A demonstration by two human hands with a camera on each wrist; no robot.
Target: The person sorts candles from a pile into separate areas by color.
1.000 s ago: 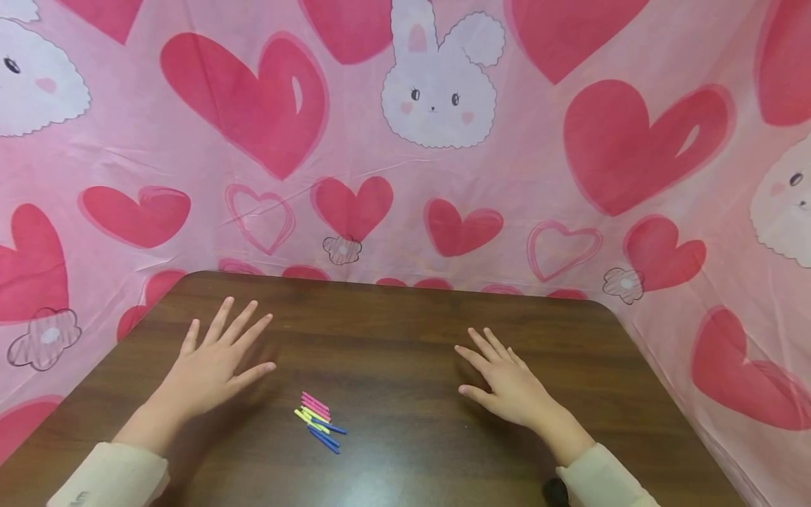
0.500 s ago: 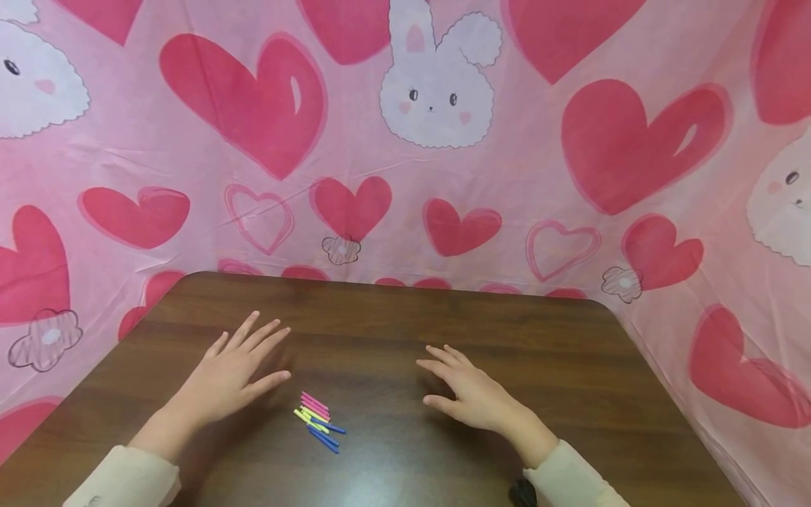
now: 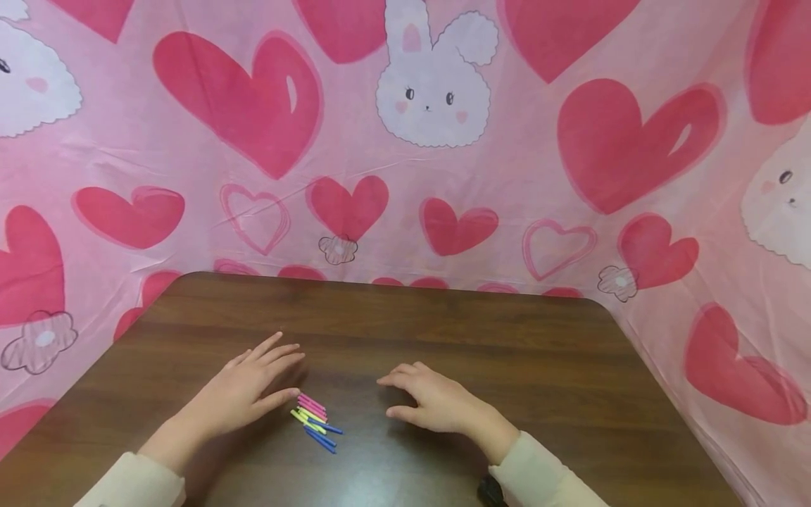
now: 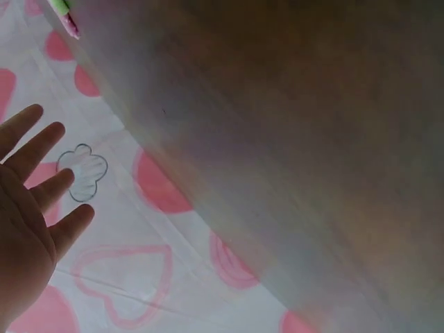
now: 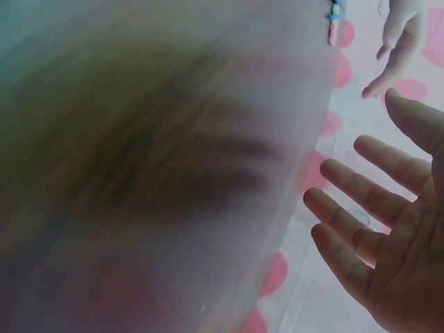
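The small bundle of short pink, yellow and blue sticks (image 3: 315, 420) is lying on the dark brown wooden table (image 3: 507, 352), near its front edge and between your two hands. Your left hand (image 3: 250, 387) is hovering just beside the bundle, fingers straight and spread, thumb tip nearly touching the pink ones; it is gripping nothing. Your right hand (image 3: 431, 401) is sitting a little further off on the other side, palm down, fingers relaxed and loosely extended, also holding nothing.

The sticks are thin and lying loose against each other, so a sweeping thumb is likely to scatter them or roll some toward the front edge. Pinching at one may drag its neighbours along (they are packed close, some overlapping).

The wrist views are blurred: the left one is showing your open palm (image 4: 28, 208) and a pink stick end (image 4: 69, 24) at the table edge, the right one your spread fingers (image 5: 361, 208).

A pink cloth with red hearts and white rabbits (image 3: 437, 141) is hanging behind and around the table.
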